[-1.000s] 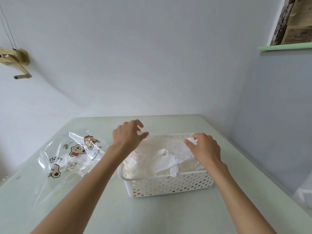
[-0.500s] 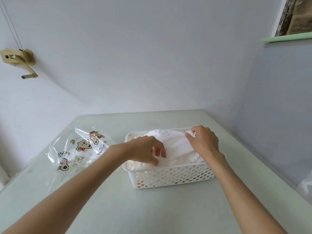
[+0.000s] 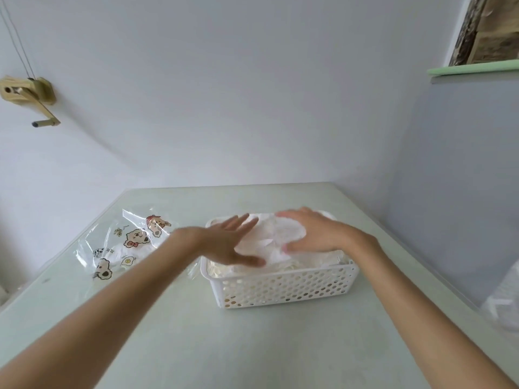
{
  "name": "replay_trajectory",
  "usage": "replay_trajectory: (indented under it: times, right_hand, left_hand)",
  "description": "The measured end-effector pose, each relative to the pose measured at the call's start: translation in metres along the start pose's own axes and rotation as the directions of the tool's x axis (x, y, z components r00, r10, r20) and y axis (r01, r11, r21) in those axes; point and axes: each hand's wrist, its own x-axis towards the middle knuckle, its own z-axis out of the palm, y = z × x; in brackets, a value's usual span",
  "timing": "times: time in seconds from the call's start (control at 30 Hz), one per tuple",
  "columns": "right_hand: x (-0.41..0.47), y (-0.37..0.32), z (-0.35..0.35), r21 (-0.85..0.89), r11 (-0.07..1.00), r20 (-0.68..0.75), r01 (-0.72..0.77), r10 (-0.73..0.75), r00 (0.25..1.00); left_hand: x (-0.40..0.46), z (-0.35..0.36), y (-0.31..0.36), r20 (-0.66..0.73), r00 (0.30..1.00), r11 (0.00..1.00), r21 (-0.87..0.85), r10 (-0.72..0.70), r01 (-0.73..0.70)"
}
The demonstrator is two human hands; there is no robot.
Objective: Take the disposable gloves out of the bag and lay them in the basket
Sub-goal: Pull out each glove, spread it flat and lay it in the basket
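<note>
hands [image 3: 276, 241] now flattened — gloves [image 3: 276, 237] beneath

Soft, even daylight; left hand [image 3: 227, 242] motion-blurred; wide-angle edges bowed.

left hand [image 3: 224, 244]: palm down, fingers straight and spread, thumb out toward the near edge, slightly blurred | right hand [image 3: 317, 234]: flat, palm down, fingers together pointing left | forearms: both bare, reaching forward from the near corners, converging, hands near each other but apart
</note>
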Motion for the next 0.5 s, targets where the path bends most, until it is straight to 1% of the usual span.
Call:
replay_trajectory:
  times: [0.03, 0.07, 0.13, 0.2, 0.27, 0.33, 0.4, 0.43, 0.47, 0.5]
  right_hand:
    - [0.006, 0.001, 0.005, -0.105, 0.994, 0.160, -0.038, 0.054, 0.986]
    - [0.011, 0.004, 0.008, -0.175, 0.981, 0.260, -0.078, 0.123, 0.958]
    - [0.018, 0.014, 0.012, -0.175, 0.975, 0.349, -0.139, 0.193, 0.917]
    - [0.019, 0.018, 0.015, -0.128, 0.983, 0.373, -0.132, 0.171, 0.912]
    - [0.014, 0.018, 0.012, -0.039, 0.995, 0.303, -0.096, 0.103, 0.947]
    - [0.007, 0.018, 0.003, 0.076, 0.994, 0.151, -0.079, 0.067, 0.986]
    - [0.000, 0.017, -0.007, 0.156, 0.987, -0.018, -0.041, 0.045, 0.999]
    - [-0.001, 0.014, -0.009, 0.188, 0.982, -0.103, -0.003, 0.023, 0.994]
    - [-0.002, 0.006, -0.008, 0.221, 0.974, -0.186, 0.045, -0.003, 0.983]
    - [-0.003, -0.002, -0.006, 0.249, 0.964, -0.264, 0.089, -0.021, 0.964]
  left_hand:
    - [0.008, 0.010, 0.000, 0.010, 1.000, 0.997, 0.066, -0.027, 0.027]
    - [0.015, 0.018, -0.001, 0.013, 0.999, 0.993, 0.106, -0.048, 0.046]
    - [0.021, 0.024, 0.000, 0.029, 0.997, 0.988, 0.139, -0.073, 0.068]
    - [0.021, 0.020, 0.002, 0.061, 0.994, 0.988, 0.131, -0.091, 0.082]
    - [0.015, 0.009, 0.005, 0.071, 0.993, 0.994, 0.062, -0.093, 0.089]
    - [0.000, -0.005, 0.000, -0.003, 0.998, 0.997, -0.056, -0.056, 0.056]
    - [-0.027, -0.015, -0.014, -0.167, 0.986, 0.971, -0.239, -0.012, -0.028]
    - [-0.043, -0.016, -0.026, -0.262, 0.965, 0.946, -0.318, -0.025, -0.062]
    - [-0.060, -0.013, -0.044, -0.345, 0.936, 0.924, -0.375, -0.067, -0.071]
    - [-0.074, -0.008, -0.061, -0.402, 0.906, 0.910, -0.411, -0.132, -0.050]
